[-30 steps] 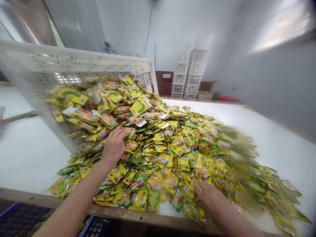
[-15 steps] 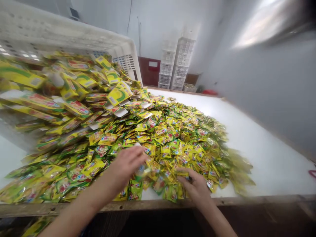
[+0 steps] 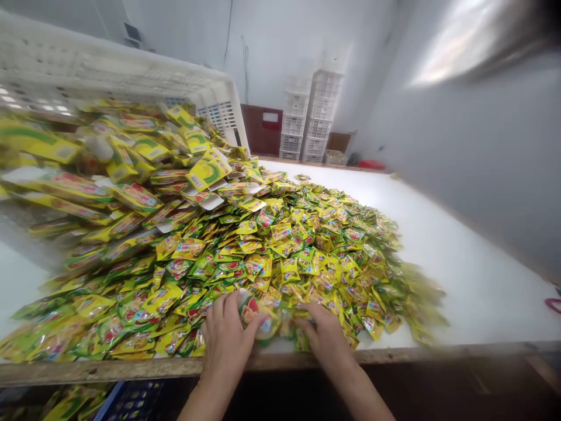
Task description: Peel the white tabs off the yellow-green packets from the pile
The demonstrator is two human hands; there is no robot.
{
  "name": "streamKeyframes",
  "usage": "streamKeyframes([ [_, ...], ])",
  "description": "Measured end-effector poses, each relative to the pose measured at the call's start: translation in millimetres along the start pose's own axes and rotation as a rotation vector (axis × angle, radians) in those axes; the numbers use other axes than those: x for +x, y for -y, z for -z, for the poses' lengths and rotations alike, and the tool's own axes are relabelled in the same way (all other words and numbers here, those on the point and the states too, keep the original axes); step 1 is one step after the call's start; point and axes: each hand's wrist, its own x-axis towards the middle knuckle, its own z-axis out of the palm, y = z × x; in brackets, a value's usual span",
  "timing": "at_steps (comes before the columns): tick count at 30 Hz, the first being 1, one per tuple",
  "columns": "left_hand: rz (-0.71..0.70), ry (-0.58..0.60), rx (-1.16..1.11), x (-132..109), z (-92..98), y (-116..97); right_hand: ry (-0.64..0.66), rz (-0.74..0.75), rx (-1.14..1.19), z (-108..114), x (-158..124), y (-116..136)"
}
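My left hand (image 3: 227,333) is wrapped round a small printed carton (image 3: 249,309) with watermelon pictures and a white flap, just above the table's front edge. Facing it, my right hand (image 3: 328,336) has its fingers curled in a pinch on a small yellow-green sachet (image 3: 302,320), partly blurred. The carton's open end points towards the right hand. Around both hands spreads a large heap of shiny yellow and green sachets (image 3: 284,266) with fruit prints.
A tipped white plastic crate (image 3: 234,108) on the left spills folded-open yellow cartons (image 3: 208,169) onto the white table (image 3: 464,275). Below the wooden front edge (image 3: 144,369) sits a blue crate (image 3: 109,403). White crates (image 3: 322,111) stand stacked at the back.
My left hand has drawn back towards the table edge and turned, so the carton in it now shows. My right hand has shifted slightly left and down, closer to it.
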Motion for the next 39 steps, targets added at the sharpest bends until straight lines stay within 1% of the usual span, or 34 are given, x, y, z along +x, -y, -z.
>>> streamKeyframes([
  [1,-0.008,0.025,0.028,1,-1.7,-2,-0.01,-0.012,0.016,2,1,0],
  [3,-0.065,0.034,-0.005,3,-3.7,-4,-0.008,-0.076,0.133,4,2,1],
  [5,-0.176,-0.006,-0.135,4,-2.8,-6,-0.03,-0.187,0.353,4,4,5],
  [6,-0.245,-0.012,-0.228,5,-1.6,-8,-0.068,-0.239,0.476,5,5,8],
  [7,-0.317,0.007,-0.323,6,-0.2,-11,-0.12,-0.271,0.589,5,7,13],
  [9,-0.432,0.106,-0.473,8,1.6,-18,-0.228,-0.266,0.732,7,12,26],
  [10,-0.466,0.157,-0.524,8,1.6,-21,-0.25,-0.229,0.745,8,15,32],
  [11,-0.476,0.197,-0.566,9,0.9,-24,-0.242,-0.17,0.719,9,19,39],
  [12,-0.455,0.224,-0.614,9,-0.3,-27,-0.213,-0.093,0.659,10,22,45],
  [13,-0.402,0.244,-0.669,9,-1.6,-28,-0.178,-0.007,0.569,10,24,50],
  [15,-0.245,0.322,-0.794,6,-3.6,-30,-0.115,0.158,0.332,11,28,56],
  [17,-0.089,0.417,-0.919,2,-3.5,-30,-0.061,0.256,0.1,13,29,58],
  [19,0.019,0.467,-1.03,-4,-1.6,-31,0.007,0.279,-0.085,18,28,61],
  [21,0.093,0.482,-1.111,-8,0.8,-33,0.088,0.272,-0.227,26,28,67],
  [24,0.151,0.527,-1.154,-11,2.3,-37,0.248,0.284,-0.379,37,28,77],
  [26,0.144,0.548,-1.164,-10,1.8,-37,0.305,0.296,-0.383,40,29,82],
  [27,0.14,0.558,-1.176,-9,1.4,-36,0.302,0.289,-0.349,41,30,83],
  [30,0.138,0.618,-1.236,-6,1.1,-29,0.23,0.255,-0.216,35,31,81],
  [32,0.129,0.642,-1.258,-6,1.8,-23,0.181,0.294,-0.208,28,31,77],
  [34,0.11,0.613,-1.239,-7,2.7,-18,0.17,0.376,-0.237,21,29,74],
  [36,0.123,0.566,-1.212,-9,3.7,-14,0.204,0.426,-0.223,17,23,72],
  [37,0.137,0.554,-1.197,-10,4.3,-13,0.222,0.427,-0.183,17,19,72],
  [39,0.16,0.559,-1.168,-12,6.4,-10,0.178,0.357,-0.032,16,12,68],
])
